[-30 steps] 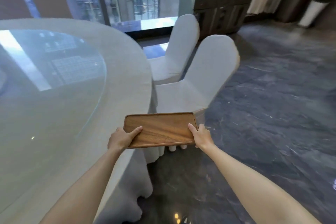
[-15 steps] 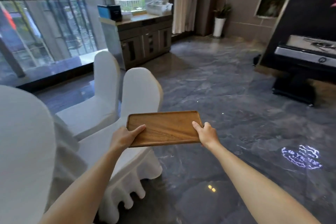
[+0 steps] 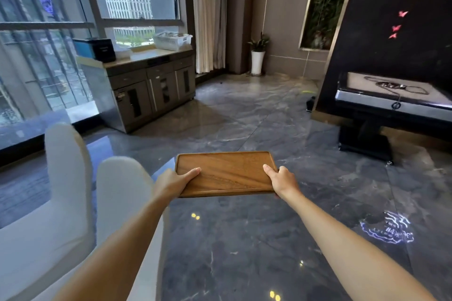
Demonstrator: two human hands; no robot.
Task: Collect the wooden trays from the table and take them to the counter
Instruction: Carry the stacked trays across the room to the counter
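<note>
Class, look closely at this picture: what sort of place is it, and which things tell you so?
Probably a restaurant's private dining room: white cloth-covered chairs, a wooden sideboard counter by the window, polished grey marble floor.

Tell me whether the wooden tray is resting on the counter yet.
No, the wooden tray is held in the air over the floor by the left hand and right hand.

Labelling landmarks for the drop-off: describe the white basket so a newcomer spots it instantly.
Find the big window; below it a dark wooden counter with cabinet doors runs along the wall. The white basket sits on its right end, near the beige curtain. It is pale with slatted sides, unlike the black-and-blue box at the counter's left end.
</note>
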